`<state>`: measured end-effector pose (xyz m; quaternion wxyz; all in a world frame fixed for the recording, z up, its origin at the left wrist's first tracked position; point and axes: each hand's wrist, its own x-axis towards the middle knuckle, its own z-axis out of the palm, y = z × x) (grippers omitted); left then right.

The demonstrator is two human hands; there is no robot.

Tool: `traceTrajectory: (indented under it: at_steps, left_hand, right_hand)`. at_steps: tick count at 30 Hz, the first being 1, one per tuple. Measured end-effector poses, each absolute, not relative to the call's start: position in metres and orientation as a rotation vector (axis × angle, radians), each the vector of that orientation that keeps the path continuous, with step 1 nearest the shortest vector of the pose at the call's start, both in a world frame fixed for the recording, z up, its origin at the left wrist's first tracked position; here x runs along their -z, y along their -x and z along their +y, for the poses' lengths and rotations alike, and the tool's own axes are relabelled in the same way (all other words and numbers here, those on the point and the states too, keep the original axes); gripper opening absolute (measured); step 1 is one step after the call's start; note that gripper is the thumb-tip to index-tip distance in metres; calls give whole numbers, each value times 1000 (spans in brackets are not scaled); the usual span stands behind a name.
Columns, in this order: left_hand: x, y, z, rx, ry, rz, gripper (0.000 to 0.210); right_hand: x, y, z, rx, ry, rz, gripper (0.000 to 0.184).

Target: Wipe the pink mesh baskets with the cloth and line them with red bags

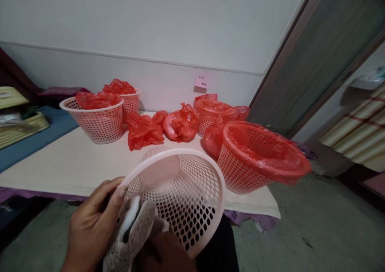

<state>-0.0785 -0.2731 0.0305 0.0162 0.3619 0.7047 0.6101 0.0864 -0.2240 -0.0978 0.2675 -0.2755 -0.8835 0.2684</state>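
Note:
A pale pink perforated plastic basket is tilted toward me, its mouth facing up and its inside bare of any bag. My left hand is closed around the left side of its rim, thumb on the inner side. A grey-brown fuzzy cloth with a white edge hangs over the near side of the basket. My right hand, dark and partly cut off at the bottom, is closed on this cloth near the lower rim; its fingertips are largely hidden.
On the white-covered table stand a lined basket at right, another lined basket behind it, and a basket at left with a red bag inside. Crumpled red bags lie between. A pink note is on the wall.

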Motion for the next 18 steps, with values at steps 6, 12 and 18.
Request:
traceTrajectory:
  at_steps: [6, 12, 18]
  left_hand:
    - [-41, 79, -253, -1882, -1161, 2071, 24]
    - [-19, 59, -263, -1769, -1122, 2156, 34]
    - [28, 40, -290, -1583, -1118, 2233, 38]
  right_hand:
    - [102, -72, -224, -356, 514, -2227, 31]
    - [61, -67, -216, -549, 377, -2093, 44]
    - [72, -62, -224, -1110, 839, -1975, 54]
